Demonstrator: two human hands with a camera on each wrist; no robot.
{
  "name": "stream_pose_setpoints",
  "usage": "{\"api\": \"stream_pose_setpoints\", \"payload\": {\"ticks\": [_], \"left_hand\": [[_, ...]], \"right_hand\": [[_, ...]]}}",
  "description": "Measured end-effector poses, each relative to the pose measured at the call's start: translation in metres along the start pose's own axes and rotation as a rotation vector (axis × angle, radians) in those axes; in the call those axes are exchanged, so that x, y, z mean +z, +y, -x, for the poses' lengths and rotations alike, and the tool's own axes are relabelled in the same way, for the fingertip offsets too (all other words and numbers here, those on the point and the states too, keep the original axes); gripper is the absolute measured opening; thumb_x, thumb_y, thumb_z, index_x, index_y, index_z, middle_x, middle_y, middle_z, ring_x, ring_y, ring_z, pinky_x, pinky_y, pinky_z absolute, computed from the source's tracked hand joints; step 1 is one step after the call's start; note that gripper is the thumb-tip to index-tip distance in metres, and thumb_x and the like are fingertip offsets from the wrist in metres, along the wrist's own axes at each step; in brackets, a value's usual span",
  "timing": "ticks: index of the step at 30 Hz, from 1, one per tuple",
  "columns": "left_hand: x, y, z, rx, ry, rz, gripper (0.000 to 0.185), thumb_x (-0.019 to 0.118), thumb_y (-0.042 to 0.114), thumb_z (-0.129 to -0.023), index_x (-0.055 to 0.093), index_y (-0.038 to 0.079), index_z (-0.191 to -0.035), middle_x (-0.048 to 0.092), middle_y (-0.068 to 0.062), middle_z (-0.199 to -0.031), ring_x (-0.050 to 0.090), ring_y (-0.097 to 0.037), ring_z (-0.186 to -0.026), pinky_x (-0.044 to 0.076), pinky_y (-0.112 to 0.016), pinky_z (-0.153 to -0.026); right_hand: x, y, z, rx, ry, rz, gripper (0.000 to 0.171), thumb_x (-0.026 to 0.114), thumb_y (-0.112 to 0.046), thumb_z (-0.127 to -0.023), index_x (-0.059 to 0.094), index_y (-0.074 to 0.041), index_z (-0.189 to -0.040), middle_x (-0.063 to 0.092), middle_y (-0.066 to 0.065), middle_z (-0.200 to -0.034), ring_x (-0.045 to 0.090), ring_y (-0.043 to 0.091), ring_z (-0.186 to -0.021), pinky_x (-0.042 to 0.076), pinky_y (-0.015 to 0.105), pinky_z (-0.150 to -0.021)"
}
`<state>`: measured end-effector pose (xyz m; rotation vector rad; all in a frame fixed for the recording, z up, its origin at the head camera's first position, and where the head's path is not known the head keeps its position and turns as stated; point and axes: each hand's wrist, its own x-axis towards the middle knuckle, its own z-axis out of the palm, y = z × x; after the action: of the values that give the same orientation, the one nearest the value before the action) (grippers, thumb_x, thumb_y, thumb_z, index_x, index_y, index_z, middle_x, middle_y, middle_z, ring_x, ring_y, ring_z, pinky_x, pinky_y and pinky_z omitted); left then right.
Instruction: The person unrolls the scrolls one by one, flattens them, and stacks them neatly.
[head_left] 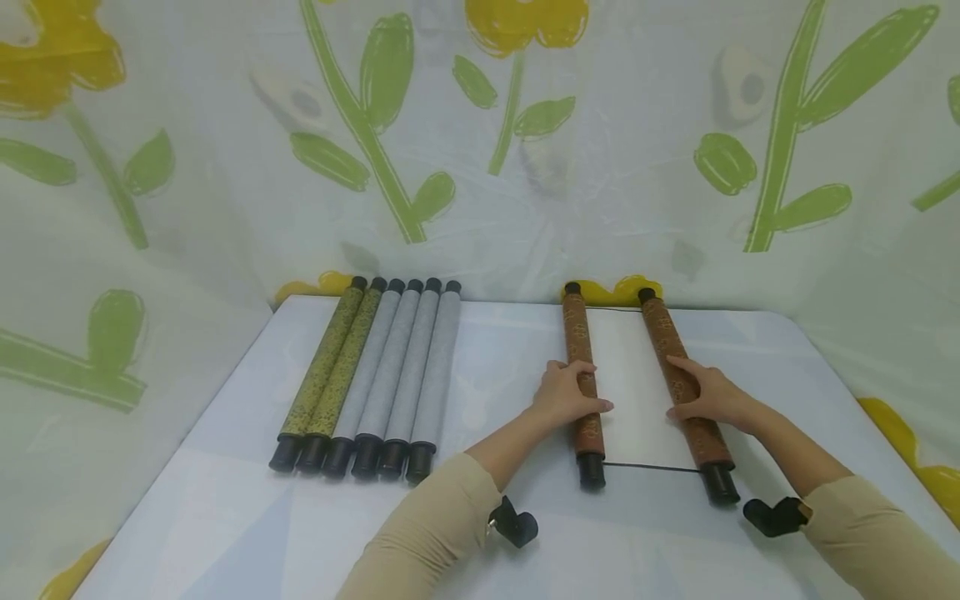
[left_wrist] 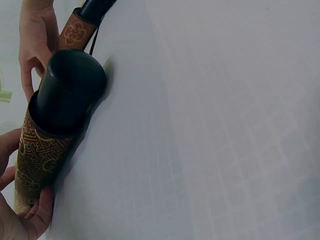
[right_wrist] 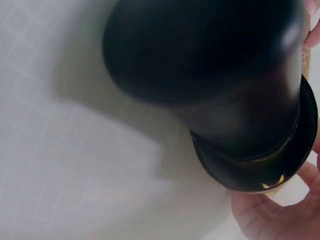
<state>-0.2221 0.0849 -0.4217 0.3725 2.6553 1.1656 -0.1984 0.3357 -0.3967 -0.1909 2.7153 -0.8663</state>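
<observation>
We see left hand (head_left: 566,396) and right hand (head_left: 712,397) each gripping a brown roll (head_left: 577,325) of the part-open scroll (head_left: 664,332), white sheet (head_left: 636,383) between them; uneven pulling could crease it.

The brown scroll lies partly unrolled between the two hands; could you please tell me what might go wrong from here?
The white sheet could crease, as the left hand and right hand sit right at its sides. If either hand slips, the round left roller or right roller might roll, letting the sheet curl or skew. The left sleeve appears close to the rightmost grey scroll in the head view, so a leftward swing might knock it.
</observation>
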Motion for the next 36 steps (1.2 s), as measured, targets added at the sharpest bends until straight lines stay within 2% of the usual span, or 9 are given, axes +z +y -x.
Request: {"api": "stream_pose_setpoints", "payload": {"ticks": [5, 9, 16, 21, 24, 27, 31, 36], "left_hand": [[-0.003, -0.002, 0.001, -0.012, 0.011, 0.027, 0.061, 0.081, 0.038, -0.072, 0.057, 0.024, -0.127, 0.042, -0.018, -0.128, 0.052, -0.025, -0.106, 0.048, -0.035, -0.082], [-0.005, -0.003, 0.001, -0.012, -0.001, 0.044, 0.061, 0.080, 0.035, -0.073, 0.056, 0.024, -0.128, 0.042, -0.018, -0.129, 0.053, -0.026, -0.107, 0.048, -0.035, -0.083], [-0.010, -0.009, 0.002, -0.010, -0.012, 0.068, 0.056, 0.072, 0.025, -0.078, 0.056, 0.022, -0.132, 0.042, -0.018, -0.130, 0.050, -0.026, -0.110, 0.049, -0.037, -0.082], [-0.011, -0.013, 0.003, -0.011, -0.002, 0.077, 0.053, 0.066, 0.025, -0.079, 0.057, 0.023, -0.131, 0.042, -0.018, -0.132, 0.047, -0.027, -0.114, 0.048, -0.039, -0.085], [-0.012, -0.014, 0.004, -0.013, 0.004, 0.067, 0.053, 0.067, 0.026, -0.078, 0.058, 0.023, -0.131, 0.042, -0.018, -0.132, 0.047, -0.028, -0.115, 0.047, -0.039, -0.085], [-0.014, -0.015, 0.004, -0.013, 0.006, 0.051, 0.055, 0.073, 0.031, -0.078, 0.057, 0.024, -0.131, 0.042, -0.018, -0.133, 0.047, -0.029, -0.116, 0.047, -0.040, -0.086], [-0.016, -0.016, 0.003, 0.012, 0.004, 0.029, 0.062, 0.079, 0.034, -0.074, 0.056, 0.023, -0.130, 0.043, -0.019, -0.132, 0.048, -0.028, -0.115, 0.047, -0.038, -0.087], [-0.019, -0.019, 0.003, 0.025, -0.002, 0.028, 0.062, 0.080, 0.028, -0.073, 0.056, 0.021, -0.130, 0.044, -0.020, -0.128, 0.050, -0.027, -0.111, 0.047, -0.037, -0.085]], "right_hand": [[-0.003, 0.002, 0.003, 0.019, -0.014, 0.000, 0.096, 0.075, -0.019, -0.078, 0.014, 0.006, -0.147, 0.020, 0.048, -0.134, 0.028, 0.060, -0.119, 0.035, 0.068, -0.091], [-0.006, 0.004, 0.004, 0.022, -0.050, -0.030, 0.092, 0.072, -0.014, -0.080, 0.012, 0.006, -0.147, 0.014, 0.049, -0.135, 0.022, 0.062, -0.122, 0.030, 0.070, -0.095], [-0.009, 0.008, 0.004, 0.032, -0.099, -0.023, 0.082, 0.066, -0.012, -0.081, 0.020, 0.005, -0.146, 0.011, 0.046, -0.141, 0.017, 0.063, -0.126, 0.025, 0.070, -0.098], [-0.010, 0.009, 0.007, 0.032, -0.113, -0.035, 0.077, 0.060, -0.009, -0.081, 0.021, 0.007, -0.145, 0.012, 0.046, -0.142, 0.016, 0.062, -0.127, 0.025, 0.069, -0.098], [-0.009, 0.009, 0.008, 0.020, -0.100, -0.027, 0.075, 0.058, -0.009, -0.081, 0.022, 0.008, -0.145, 0.015, 0.046, -0.140, 0.019, 0.062, -0.126, 0.029, 0.069, -0.096], [-0.009, 0.011, 0.008, 0.003, -0.068, 0.003, 0.078, 0.067, -0.015, -0.081, 0.026, 0.008, -0.144, 0.019, 0.047, -0.139, 0.023, 0.062, -0.124, 0.031, 0.069, -0.095], [-0.009, 0.015, 0.009, -0.014, -0.029, 0.048, 0.088, 0.079, -0.019, -0.073, 0.030, 0.007, -0.142, 0.024, 0.046, -0.137, 0.031, 0.060, -0.121, 0.035, 0.067, -0.092], [-0.010, 0.020, 0.010, 0.014, -0.023, 0.061, 0.089, 0.078, -0.015, -0.072, 0.028, 0.005, -0.143, 0.026, 0.046, -0.135, 0.039, 0.055, -0.114, 0.042, 0.062, -0.087]]}}
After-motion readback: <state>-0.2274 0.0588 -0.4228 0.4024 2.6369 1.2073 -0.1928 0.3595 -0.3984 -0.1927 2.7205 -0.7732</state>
